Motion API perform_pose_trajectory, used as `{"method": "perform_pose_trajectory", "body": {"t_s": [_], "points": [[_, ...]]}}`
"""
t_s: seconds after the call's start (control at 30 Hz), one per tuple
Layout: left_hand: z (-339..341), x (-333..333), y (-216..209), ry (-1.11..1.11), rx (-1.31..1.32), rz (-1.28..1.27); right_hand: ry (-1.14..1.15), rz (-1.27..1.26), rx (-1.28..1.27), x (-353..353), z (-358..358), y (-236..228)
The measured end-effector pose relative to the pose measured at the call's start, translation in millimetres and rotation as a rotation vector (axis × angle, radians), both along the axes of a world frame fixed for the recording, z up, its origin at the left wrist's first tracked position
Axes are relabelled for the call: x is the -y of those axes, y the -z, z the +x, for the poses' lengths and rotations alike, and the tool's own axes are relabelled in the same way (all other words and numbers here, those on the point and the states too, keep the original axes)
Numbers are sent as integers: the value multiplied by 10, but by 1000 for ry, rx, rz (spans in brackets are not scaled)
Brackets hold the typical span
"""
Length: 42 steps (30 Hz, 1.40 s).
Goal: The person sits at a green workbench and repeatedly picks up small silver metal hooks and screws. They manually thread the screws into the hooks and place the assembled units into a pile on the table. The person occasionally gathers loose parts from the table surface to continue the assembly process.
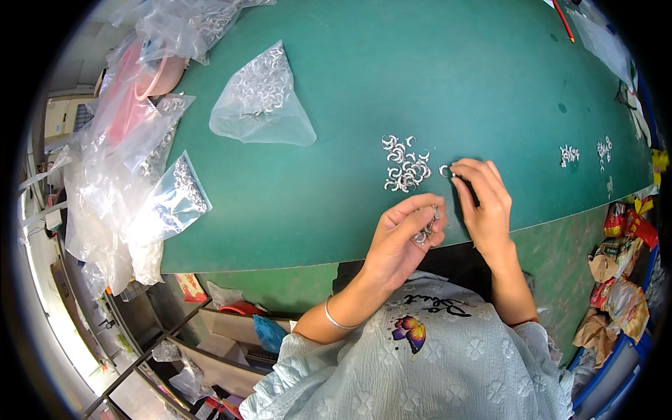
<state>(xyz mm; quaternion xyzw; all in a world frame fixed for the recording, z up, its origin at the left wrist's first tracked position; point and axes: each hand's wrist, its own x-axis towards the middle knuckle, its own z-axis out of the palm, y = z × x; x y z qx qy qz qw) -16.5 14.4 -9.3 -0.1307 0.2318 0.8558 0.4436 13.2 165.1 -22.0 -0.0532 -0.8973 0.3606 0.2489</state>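
A loose pile of small silver C-shaped metal pieces (406, 168) lies on the green table (350, 77) in front of me. Several of the same pieces (423, 233) sit in my left hand (393, 241), its fingers curled around them just nearer than the pile. To the right of the pile, my right hand (490, 206) pinches with thumb and forefinger at a small silver curved piece (444, 170). The fingertips partly cover what is between them. A bracelet (337, 316) circles my left wrist.
Two small groups of silver pieces (569, 155) lie farther right. A clear bag of silver pieces (262, 91) rests at the back left, and more plastic bags (105, 203) crowd the left edge around a pink basket (164, 73). A red pencil (563, 21) lies far right.
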Motion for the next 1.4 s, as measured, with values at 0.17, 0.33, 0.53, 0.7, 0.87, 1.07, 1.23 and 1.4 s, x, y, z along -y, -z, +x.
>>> {"method": "perform_pose_trajectory", "body": {"t_s": [0.17, 0.33, 0.53, 0.7, 0.87, 1.07, 1.23, 1.4], "points": [[-23, -8, 10, -2, -2, 24, 62, -333, 50, -66, 85, 9], [24, -55, 34, 0, -109, -167, 10, -1122, 68, -39, 139, -112], [62, -108, 19, 19, -163, -260, -162, -1372, 175, -42, 247, -114], [58, -160, -75, -6, -216, -359, -125, -1288, 188, 13, 286, -164], [71, -132, -42, -8, -290, -328, -129, -1178, 182, 30, 315, -198], [78, -132, -47, 0, -353, -335, -134, -1090, 193, 31, 326, -208], [38, -111, -80, 85, -502, -373, -216, -1315, 266, -61, 319, -175], [16, -98, -46, 96, -776, -415, -283, -1529, 316, -73, 294, -152]]}}
